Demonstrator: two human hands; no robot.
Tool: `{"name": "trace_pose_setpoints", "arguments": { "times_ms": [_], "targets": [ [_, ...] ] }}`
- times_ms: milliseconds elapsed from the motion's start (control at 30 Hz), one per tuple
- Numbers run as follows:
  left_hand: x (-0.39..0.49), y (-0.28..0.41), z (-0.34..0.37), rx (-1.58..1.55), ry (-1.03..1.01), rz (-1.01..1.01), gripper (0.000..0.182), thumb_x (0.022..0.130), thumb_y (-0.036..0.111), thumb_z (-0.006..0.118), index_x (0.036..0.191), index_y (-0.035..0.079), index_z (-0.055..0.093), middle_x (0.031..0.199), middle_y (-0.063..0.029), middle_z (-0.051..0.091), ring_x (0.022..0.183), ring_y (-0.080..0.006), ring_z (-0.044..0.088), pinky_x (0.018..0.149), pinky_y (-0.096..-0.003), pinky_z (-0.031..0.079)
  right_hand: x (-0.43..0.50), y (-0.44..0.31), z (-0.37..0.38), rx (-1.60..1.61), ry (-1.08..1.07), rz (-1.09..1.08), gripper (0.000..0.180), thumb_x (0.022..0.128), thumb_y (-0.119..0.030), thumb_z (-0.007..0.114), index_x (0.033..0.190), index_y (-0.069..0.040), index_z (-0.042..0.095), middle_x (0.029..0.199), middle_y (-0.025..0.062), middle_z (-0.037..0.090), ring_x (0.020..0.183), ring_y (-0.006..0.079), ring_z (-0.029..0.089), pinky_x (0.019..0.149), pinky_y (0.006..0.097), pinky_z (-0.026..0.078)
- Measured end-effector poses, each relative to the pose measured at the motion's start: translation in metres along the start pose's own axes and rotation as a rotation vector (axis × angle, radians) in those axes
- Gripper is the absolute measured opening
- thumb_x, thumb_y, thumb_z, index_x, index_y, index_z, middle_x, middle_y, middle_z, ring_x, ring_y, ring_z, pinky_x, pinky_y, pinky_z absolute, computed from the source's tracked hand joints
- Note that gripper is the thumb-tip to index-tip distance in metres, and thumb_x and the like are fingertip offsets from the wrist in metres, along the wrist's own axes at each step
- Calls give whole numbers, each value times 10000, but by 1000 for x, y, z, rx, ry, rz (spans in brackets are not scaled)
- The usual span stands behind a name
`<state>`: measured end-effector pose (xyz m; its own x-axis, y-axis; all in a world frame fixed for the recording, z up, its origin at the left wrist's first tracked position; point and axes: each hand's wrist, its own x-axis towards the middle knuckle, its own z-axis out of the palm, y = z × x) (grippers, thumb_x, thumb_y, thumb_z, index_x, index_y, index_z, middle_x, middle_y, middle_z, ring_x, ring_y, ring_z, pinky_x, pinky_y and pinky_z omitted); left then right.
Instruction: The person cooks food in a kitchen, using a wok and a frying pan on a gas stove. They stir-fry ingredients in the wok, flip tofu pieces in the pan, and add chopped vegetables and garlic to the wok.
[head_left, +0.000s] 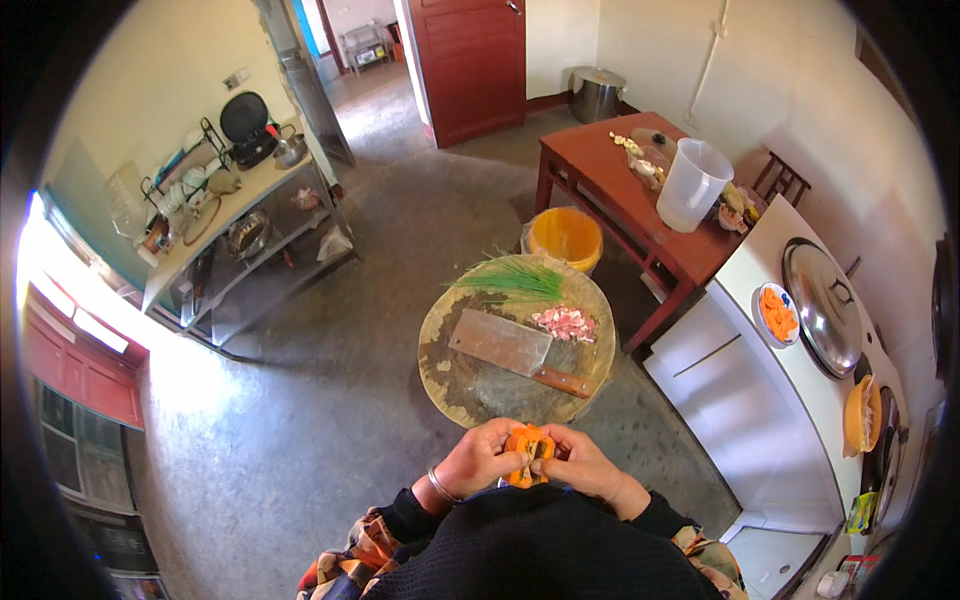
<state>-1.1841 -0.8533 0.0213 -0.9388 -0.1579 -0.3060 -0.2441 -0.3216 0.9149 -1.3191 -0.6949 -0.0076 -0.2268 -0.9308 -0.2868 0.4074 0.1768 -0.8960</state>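
Note:
Close to my body, my left hand and my right hand both grip an orange bell pepper, thumbs pressed into its split-apart middle, where pale pith shows. Just beyond them stands a round wooden chopping block. On it a cleaver lies flat, its wooden handle pointing right and towards me. Cut raw meat sits in a small heap beyond the handle. A bunch of green chives lies along the block's far side.
Behind the block is a yellow bucket. A red wooden table carries a plastic jug. To the right, a white counter holds a plate of orange pieces and a lidded wok. A shelf with dishes stands left.

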Motion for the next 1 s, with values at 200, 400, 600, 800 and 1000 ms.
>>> {"name": "trace_pose_setpoints", "arguments": {
  "times_ms": [200, 400, 600, 800, 1000],
  "targets": [
    [16, -15, 6, 272, 258, 108, 310, 883, 152, 628, 1106, -8, 484, 936, -68, 587, 822, -112, 581, 693, -273, 509, 13, 12, 14, -475, 276, -168, 389, 885, -182, 640, 1202, 8, 519, 921, 89, 648, 821, 179, 653, 721, 316, 526],
    [21, 0, 28, 380, 511, 53, 297, 924, 277, 620, 933, -9, 540, 766, -109, 615, 645, -140, 596, 556, -307, 497, 13, 10, 19, -435, 233, -99, 359, 887, -216, 647, 1149, 1, 531, 776, 99, 657, 617, 147, 648, 570, 280, 509],
    [9, 10, 33, 435, 396, 96, 336, 925, 320, 629, 865, 0, 544, 705, -105, 607, 578, -136, 582, 534, -302, 483, 10, 13, 19, -353, 148, -164, 275, 898, -173, 625, 1083, 5, 526, 761, 69, 647, 602, 119, 642, 555, 265, 503],
    [6, 12, 32, 353, 341, 93, 295, 939, 287, 618, 857, 15, 540, 696, -65, 593, 593, -104, 565, 531, -279, 480, 1, 11, 17, -199, 54, -149, 286, 906, -118, 584, 1142, 11, 487, 844, 75, 649, 645, 132, 658, 595, 256, 522],
    [3, 12, 28, 297, 270, 26, 284, 953, 290, 601, 889, 18, 549, 720, -42, 589, 627, -76, 550, 536, -261, 475, -5, 7, 16, -260, -6, -212, 346, 914, -67, 549, 1231, 15, 436, 926, 107, 639, 755, 161, 683, 660, 264, 553]
  ]
}}
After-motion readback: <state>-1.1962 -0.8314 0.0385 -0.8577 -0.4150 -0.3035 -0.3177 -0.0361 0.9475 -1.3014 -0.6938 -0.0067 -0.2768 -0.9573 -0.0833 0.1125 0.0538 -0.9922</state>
